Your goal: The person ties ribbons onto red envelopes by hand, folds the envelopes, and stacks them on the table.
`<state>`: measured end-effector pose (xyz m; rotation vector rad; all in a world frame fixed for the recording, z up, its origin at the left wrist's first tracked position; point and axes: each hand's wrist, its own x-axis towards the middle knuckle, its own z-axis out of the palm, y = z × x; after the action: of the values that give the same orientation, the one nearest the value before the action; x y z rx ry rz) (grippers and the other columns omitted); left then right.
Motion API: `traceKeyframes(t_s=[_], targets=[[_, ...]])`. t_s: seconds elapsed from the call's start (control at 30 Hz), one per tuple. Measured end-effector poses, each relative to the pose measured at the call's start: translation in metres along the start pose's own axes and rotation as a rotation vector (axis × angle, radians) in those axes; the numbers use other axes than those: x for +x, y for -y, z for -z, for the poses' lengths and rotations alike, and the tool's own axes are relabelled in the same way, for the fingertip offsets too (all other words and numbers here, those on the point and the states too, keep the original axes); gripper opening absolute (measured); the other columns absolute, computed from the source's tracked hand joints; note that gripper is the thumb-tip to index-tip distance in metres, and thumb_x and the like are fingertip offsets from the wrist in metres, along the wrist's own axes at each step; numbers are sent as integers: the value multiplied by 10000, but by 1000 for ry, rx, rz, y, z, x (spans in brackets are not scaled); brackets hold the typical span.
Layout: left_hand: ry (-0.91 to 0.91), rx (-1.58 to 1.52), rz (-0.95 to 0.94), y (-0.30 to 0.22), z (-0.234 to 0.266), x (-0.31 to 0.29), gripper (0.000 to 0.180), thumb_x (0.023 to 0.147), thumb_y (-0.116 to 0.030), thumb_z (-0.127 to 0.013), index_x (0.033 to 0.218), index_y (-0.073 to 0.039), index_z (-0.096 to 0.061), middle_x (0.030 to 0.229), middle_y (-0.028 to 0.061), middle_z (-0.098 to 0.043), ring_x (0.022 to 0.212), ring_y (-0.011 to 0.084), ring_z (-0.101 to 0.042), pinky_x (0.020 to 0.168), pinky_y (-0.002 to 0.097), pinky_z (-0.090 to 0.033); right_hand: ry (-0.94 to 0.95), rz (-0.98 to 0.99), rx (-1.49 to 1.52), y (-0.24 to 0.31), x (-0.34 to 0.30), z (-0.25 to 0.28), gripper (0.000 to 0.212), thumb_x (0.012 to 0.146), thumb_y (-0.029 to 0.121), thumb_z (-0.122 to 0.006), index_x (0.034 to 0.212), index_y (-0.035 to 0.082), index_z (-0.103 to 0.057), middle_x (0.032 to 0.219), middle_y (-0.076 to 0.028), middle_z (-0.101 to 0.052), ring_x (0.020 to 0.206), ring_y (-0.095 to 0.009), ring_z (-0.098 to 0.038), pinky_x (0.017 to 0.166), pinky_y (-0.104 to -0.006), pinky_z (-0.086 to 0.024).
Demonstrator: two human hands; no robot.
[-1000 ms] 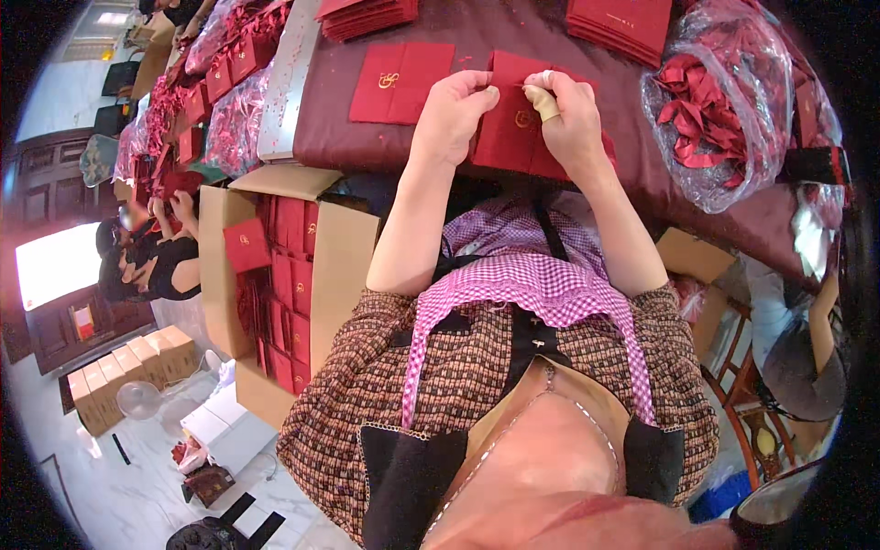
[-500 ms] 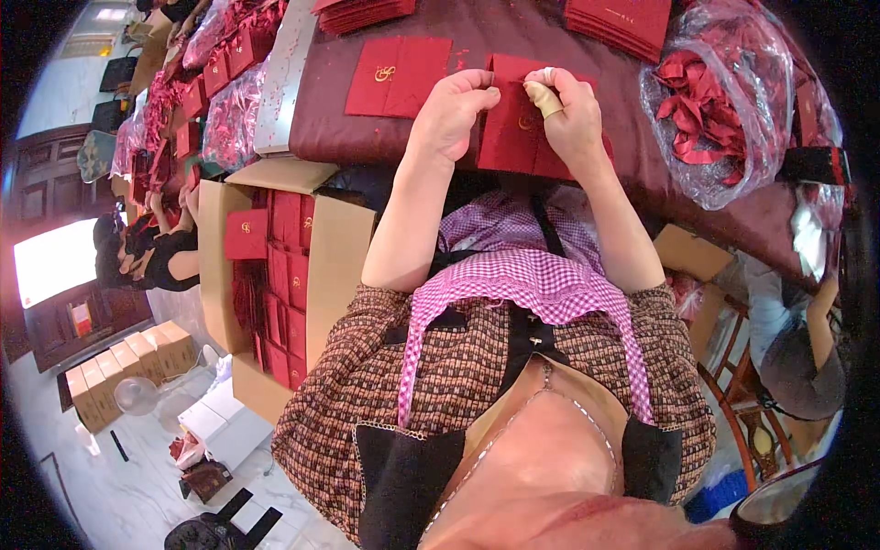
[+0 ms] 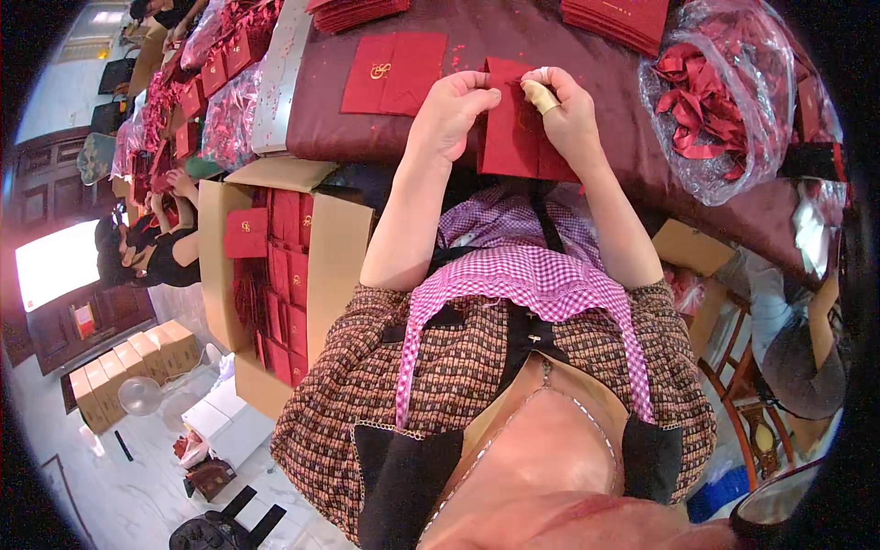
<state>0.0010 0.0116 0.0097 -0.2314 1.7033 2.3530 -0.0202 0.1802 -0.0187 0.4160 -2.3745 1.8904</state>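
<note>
A red folded paper packet (image 3: 513, 137) stands at the table's near edge, between my hands. My left hand (image 3: 454, 115) is closed, thumb and forefinger pinched at the packet's upper left corner. My right hand (image 3: 566, 108) is closed too, its fingertips together at the top edge and its palm side covering the packet's right part. A pale yellow cover (image 3: 541, 95) wraps one right finger. Whether a ribbon or other thin thing is in the fingertips is too small to tell. To the left lies a matching flat red packet (image 3: 392, 73) with a gold emblem.
Stacks of red packets (image 3: 357, 11) (image 3: 619, 23) lie at the far side. A clear plastic bag of red ribbon bows (image 3: 715, 110) sits at right. Below left stands an open cardboard box (image 3: 339, 266) holding several red packets. Another person (image 3: 165, 252) works at far left.
My right hand has shifted slightly left and the gold emblem on the packet is now harder to see. My left hand stays nearly in place. The view has moved a little.
</note>
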Motion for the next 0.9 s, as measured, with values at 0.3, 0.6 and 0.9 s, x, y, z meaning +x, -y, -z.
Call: traceKeyframes(t_s=[0.3,0.6,0.9], targets=[[-26,22,-34,-3,-6,-5,297,776,11,-602,1066,64,-570,940,89,-640,836,136,-595,776,259,-473,21,17,-16,5,-1,1,115,869,103,-597,916,-2,-605,781,-16,-617,736,-85,-547,683,-232,-457],[-39,97,-126,0,-10,-7,294,788,33,-560,1080,55,-590,895,68,-653,768,100,-599,676,216,-482,-45,231,-184,22,2,-1,99,819,98,-629,824,-1,-614,772,-165,-657,699,-304,-646,610,-355,-499],[-110,551,-383,12,-12,-4,259,794,27,-580,1049,55,-614,899,63,-664,783,90,-601,701,221,-483,77,626,-878,38,2,5,76,807,125,-557,852,67,-539,750,-93,-595,706,-258,-595,726,-380,-393]])
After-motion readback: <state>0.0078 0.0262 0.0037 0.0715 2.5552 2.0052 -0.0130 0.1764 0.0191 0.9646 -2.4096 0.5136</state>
